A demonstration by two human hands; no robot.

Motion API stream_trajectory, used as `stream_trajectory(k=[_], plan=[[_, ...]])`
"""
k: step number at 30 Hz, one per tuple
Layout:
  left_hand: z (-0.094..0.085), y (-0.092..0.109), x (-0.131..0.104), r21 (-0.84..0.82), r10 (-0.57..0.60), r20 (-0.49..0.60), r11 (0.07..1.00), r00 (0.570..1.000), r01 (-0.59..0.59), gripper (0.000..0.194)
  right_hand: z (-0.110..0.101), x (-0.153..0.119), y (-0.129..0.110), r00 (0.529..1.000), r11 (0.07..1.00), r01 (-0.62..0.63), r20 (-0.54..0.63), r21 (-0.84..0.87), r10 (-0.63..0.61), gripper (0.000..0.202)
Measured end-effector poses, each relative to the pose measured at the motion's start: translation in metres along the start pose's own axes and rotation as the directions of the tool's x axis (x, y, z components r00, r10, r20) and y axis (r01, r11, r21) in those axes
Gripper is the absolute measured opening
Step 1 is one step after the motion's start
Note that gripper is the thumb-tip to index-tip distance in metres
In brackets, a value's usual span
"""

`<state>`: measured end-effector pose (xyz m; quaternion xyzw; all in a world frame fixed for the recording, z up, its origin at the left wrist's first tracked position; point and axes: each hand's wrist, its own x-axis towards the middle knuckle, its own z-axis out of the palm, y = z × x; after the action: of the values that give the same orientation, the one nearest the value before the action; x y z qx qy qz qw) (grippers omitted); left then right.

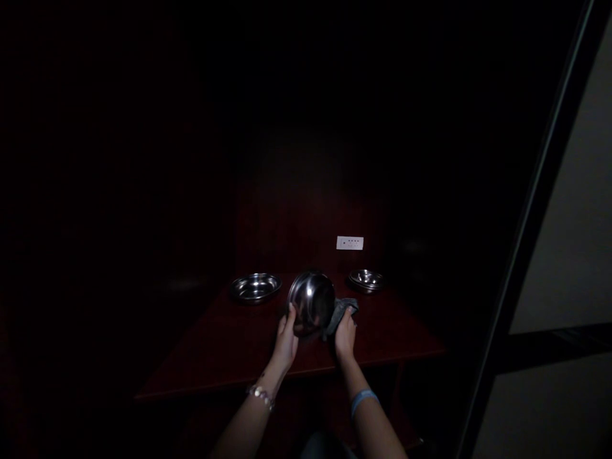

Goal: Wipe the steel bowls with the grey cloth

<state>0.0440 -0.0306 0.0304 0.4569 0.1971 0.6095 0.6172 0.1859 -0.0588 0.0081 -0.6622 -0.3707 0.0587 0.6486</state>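
Through the head camera I am watching a shiny metal bowl (313, 299) leaning on its side over the dark red counter (220, 357), its rounded outside showing. The left hand (287, 344) is gripping the bowl's left edge, its thumb lying on the metal. The right hand (345, 335) is clutching a bunched grey cloth (338, 313) at the bowl's right side. Nearer me than the bowl, a beaded bracelet (261, 396) is circling the left wrist and a blue band (363, 398) the right forearm. Left of the bowl, a wide metal dish (255, 298) is resting on the counter; to its right, some small nested bowls (366, 289) are sitting. Behind the bowl, higher and rightward, a white panel (350, 243) is showing on the wall (296, 223).
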Motion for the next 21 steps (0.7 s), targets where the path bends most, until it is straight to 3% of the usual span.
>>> stream_trajectory(k=[2,5,10,18,21], plan=[[-0.001,0.003,0.002,-0.176,-0.041,0.000,0.983,0.999,0.040,0.051,-0.001,0.000,-0.002,0.997,0.997,-0.072,0.008,0.029,0.072,0.069],[-0.006,0.005,0.004,-0.291,-0.081,0.048,0.952,0.996,0.092,0.048,-0.004,0.001,-0.003,0.995,0.995,-0.097,0.030,0.028,0.097,0.068],[-0.019,-0.002,0.005,-0.295,-0.141,0.031,0.945,0.990,0.143,0.048,-0.006,0.001,0.000,0.994,0.994,-0.110,0.026,-0.016,0.110,0.067],[-0.026,-0.022,0.002,-0.307,-0.205,-0.027,0.933,0.979,0.187,0.042,-0.002,0.000,-0.004,0.984,0.994,0.028,0.177,-0.103,-0.010,0.053],[-0.028,-0.025,0.005,-0.343,-0.253,-0.071,0.915,0.965,0.214,0.044,-0.003,-0.002,-0.006,0.972,0.985,0.043,0.235,-0.167,-0.003,0.050]])
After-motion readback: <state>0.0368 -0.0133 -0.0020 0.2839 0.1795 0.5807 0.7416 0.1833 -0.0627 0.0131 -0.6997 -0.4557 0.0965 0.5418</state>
